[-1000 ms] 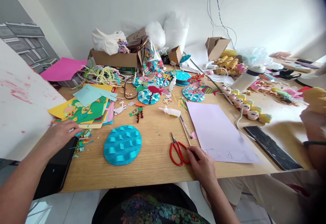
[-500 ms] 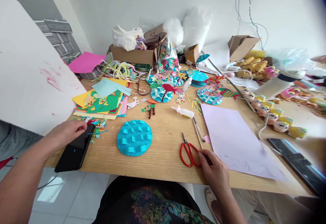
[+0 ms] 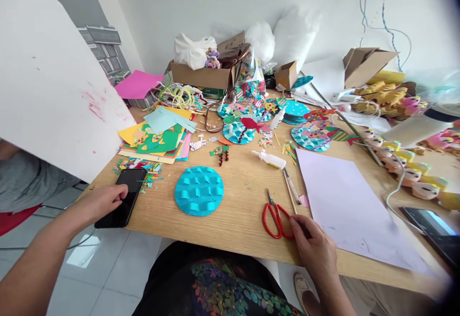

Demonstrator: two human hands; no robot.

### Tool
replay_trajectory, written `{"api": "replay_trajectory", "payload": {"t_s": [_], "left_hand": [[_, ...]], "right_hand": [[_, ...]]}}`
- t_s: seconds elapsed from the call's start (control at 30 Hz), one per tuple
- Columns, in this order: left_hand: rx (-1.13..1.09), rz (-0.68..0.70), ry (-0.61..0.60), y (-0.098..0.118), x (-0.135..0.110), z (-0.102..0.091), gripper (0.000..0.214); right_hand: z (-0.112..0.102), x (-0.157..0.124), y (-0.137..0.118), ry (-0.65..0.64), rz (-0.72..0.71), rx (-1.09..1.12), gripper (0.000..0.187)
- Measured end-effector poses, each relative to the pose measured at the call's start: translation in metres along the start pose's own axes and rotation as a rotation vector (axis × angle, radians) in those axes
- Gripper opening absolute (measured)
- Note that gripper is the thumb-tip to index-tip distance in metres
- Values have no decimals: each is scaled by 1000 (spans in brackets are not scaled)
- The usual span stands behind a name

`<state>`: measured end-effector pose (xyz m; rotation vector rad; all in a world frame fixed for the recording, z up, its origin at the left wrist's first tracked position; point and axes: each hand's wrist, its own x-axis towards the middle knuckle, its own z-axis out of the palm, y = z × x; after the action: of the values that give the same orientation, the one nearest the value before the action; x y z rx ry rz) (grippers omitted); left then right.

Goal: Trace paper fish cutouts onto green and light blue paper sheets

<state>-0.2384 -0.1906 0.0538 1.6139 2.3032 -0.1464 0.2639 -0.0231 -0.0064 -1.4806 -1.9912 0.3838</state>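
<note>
My left hand [image 3: 108,200] and right hand [image 3: 314,239] are standing well apart at the near edge of the surface [image 3: 233,225] in the head view, the only one I am getting. The left is lying over a black phone [image 3: 132,189], fingers curled in; I am unable to make out whether they are touching the screen or closing on anything. The right's fingers are gathering at the near end of a thin wooden stick [image 3: 289,191], just beside a red handle of the scissors [image 3: 272,203]; whether they are pinching the stick or only resting against it is not showing.

A pen [image 3: 293,186] is lying along the stick's right side, a glue bottle [image 3: 272,159] is lying farther off, and a pale sheet [image 3: 345,205] is spreading to the right. Between the hands, nearer the left one, the blue disc [image 3: 199,191] is lying flat, curved strips standing up in rows across it. Paper scraps [image 3: 154,167] are scattering beside and beyond the phone.

I am reading this as a lull between handling steps, since neither hand is touching the disc. Any next move with the stick would be calling for a sure pinch and a lift clear of pen and scissors; work on the disc would be calling for a light touch, its strips looking easy to crush.
</note>
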Motion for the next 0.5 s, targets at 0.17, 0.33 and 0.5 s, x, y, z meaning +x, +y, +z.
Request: {"api": "replay_trajectory", "payload": {"t_s": [0.17, 0.33, 0.5], "left_hand": [[0, 97, 51, 24, 31, -12, 12], [-13, 195, 123, 50, 66, -25, 20], [-29, 255, 208, 74, 74, -44, 31]], "right_hand": [[1, 1, -2, 8, -1, 24, 31], [0, 1, -4, 6, 9, 45, 29], [-2, 3, -11, -6, 13, 99, 25]]}}
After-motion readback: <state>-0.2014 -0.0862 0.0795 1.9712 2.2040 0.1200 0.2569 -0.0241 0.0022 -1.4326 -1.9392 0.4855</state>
